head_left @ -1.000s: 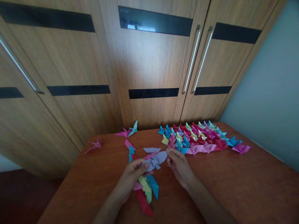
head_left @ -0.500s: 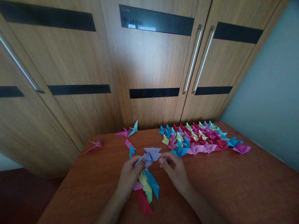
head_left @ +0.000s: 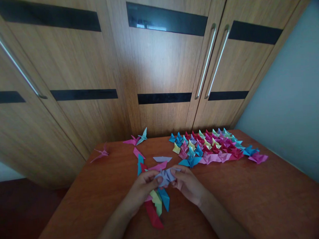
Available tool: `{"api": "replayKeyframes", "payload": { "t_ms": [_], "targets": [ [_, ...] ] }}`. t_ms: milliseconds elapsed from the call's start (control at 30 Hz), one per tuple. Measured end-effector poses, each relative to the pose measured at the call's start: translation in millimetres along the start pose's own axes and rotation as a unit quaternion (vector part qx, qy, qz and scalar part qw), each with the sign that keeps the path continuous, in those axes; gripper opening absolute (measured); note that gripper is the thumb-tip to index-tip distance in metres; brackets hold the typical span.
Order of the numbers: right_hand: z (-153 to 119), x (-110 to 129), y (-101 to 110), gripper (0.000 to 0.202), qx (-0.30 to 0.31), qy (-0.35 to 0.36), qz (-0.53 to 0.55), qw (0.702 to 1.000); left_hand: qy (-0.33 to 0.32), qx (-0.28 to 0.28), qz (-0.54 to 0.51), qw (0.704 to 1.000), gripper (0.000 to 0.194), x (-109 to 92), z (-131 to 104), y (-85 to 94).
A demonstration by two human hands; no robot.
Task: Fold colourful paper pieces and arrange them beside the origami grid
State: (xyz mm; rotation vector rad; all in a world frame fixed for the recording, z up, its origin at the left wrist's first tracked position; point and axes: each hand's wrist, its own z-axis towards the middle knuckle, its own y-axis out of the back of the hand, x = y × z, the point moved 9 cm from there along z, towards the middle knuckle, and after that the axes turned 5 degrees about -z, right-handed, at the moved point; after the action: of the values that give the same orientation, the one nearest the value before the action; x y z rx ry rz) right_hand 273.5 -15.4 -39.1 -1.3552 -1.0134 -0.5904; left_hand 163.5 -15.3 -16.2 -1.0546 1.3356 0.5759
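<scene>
While both hands are meeting over the middle of the wooden table, the left hand and right hand are pinching a small lilac paper piece between them, fingers closed on it from either side, just above the tabletop. Directly under the hands, a loose pile of folded paper strips is lying on the table: red, yellow-green, blue & pink bits, partly hidden by the left hand. Just beyond the hands, a flat lilac paper and a pink strip are sitting on the wood, w/ a teal strip next to them on the left. Farther back & to the right, a big cluster of folded paper shapes in blue, pink, red, yellow & green is spreading toward the wall, packed close together. Near the far table edge, 2 paper cranes, 1 pink & 1 teal, are touching each other, and 1 more pink crane is sitting well apart near the left edge. Behind the table, wooden wardrobe doors w/ long metal handles are filling the background.
</scene>
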Motion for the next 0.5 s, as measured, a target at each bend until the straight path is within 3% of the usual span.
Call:
{"api": "replayKeyframes", "payload": {
  "t_ms": [133,300,500],
  "targets": [
    [-3,-8,-9,0.02,0.022,-0.033,0.114,0.993,0.013,0.028,-0.097,0.995,0.021,2,-6,-5.7],
    [-11,-15,-28,0.025,0.086,-0.065,0.155,0.982,0.001,0.03,-0.184,0.982,0.024,2,-9,-7.1],
    [-15,2,-30,0.027,0.099,0.009,0.196,0.976,-0.02,0.077,-0.194,0.978,0.027,-2,-15,-12.5]
  ]
}}
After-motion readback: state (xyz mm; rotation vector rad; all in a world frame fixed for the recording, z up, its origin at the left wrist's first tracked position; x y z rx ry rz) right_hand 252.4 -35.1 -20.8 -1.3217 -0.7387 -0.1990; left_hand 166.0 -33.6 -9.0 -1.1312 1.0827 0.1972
